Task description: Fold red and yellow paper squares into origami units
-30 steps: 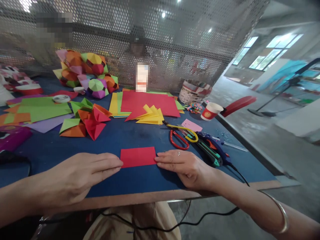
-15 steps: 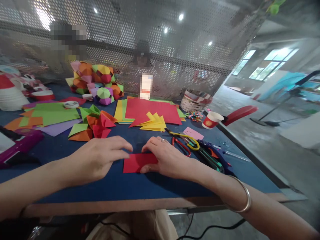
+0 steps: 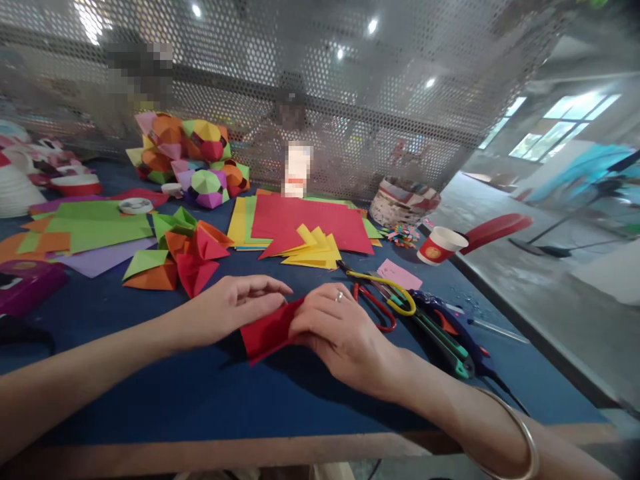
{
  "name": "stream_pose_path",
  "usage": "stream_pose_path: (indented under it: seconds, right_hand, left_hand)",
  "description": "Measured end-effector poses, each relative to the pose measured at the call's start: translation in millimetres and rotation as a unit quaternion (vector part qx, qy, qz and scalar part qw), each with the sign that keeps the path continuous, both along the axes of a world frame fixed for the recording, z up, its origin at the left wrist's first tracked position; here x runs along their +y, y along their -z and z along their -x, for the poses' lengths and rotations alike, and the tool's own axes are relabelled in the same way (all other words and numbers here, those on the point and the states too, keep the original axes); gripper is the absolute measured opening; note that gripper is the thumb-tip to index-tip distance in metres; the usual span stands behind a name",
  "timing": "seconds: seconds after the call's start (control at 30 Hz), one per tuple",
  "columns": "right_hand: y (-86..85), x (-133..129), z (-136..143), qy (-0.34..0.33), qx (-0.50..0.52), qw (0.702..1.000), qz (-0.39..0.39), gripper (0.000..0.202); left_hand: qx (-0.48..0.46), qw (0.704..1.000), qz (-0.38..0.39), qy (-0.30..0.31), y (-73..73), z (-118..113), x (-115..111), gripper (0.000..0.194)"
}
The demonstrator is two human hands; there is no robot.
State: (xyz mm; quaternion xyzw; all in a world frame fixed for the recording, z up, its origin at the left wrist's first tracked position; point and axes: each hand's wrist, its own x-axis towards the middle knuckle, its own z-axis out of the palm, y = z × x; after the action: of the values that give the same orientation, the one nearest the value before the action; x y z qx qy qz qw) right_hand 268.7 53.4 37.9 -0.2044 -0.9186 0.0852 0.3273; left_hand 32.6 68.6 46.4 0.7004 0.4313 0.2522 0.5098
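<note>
A folded red paper [image 3: 267, 333] is tilted up off the blue table, between my two hands. My right hand [image 3: 340, 333], wearing a ring, pinches its right end between thumb and fingers. Along the paper's upper left edge lies my left hand [image 3: 240, 303], fingers stretched out and touching or very near it. Beyond the hands are folded yellow pieces [image 3: 317, 250] on red sheets [image 3: 315, 223]. Folded red, orange and green pieces [image 3: 193, 250] stand behind my left hand.
Yellow-handled scissors [image 3: 400, 293], a green cutter [image 3: 445, 340] and a blue glue gun [image 3: 470, 340] lie to the right. A paper cup [image 3: 441, 245] and a woven basket [image 3: 403, 202] stand behind. A purple tool [image 3: 30, 287] is far left.
The red paper has lifted and tilted off the table, gripped by my right hand. My left hand has moved right, to the paper's upper edge. The view has shifted slightly.
</note>
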Motion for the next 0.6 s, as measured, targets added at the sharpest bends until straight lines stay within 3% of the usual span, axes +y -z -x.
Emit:
stream_pose_path:
  seconds: [0.13,0.37,0.6]
  right_hand:
    - [-2.0,-5.5,0.1,-0.032,-0.004,0.996,-0.079,0.025]
    - [-1.8,-3.0,-3.9,-0.048,-0.051,0.994,-0.079,0.025]
    - [3.8,6.8,-14.5,-0.004,-0.108,0.988,-0.107,0.029]
  left_hand:
    - [-0.012,0.999,0.013,0.029,6.3,0.8,-7.8,0.061]
    - [0.009,0.997,-0.082,-0.003,9.0,5.8,-9.3,0.05]
    - [-0.014,0.999,0.011,-0.042,16.3,10.1,-11.0,0.06]
